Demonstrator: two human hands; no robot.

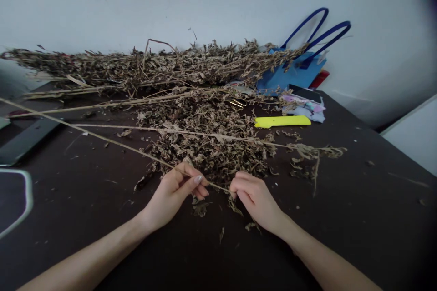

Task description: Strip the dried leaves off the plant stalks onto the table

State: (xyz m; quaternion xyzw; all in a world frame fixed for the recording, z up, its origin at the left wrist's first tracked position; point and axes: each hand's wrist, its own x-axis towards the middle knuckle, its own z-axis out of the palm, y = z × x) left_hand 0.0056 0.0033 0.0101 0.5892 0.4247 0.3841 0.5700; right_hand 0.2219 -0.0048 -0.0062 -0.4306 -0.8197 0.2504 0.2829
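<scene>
A long, dry plant stem [112,141] runs from the left edge down to the middle of the table, mostly bare of leaves. My left hand [177,186] pinches it between thumb and fingers. Just to the right, my right hand [254,198] is closed around the stem's thin end, where a few withered leaves [235,204] hang below the fingers. Beyond both hands spreads a heap of dried leaves [205,141]. Another dry stem [191,132] lies across this heap, its leafy tip reaching to the right.
A large bundle of dried plants [153,68] lies along the wall. At the right back are a blue bag [293,72], a yellow strip-like object [283,121], a crumpled cloth [307,108] and gold-coloured scissor handles [238,103]. A dark flat object [27,138] lies at left.
</scene>
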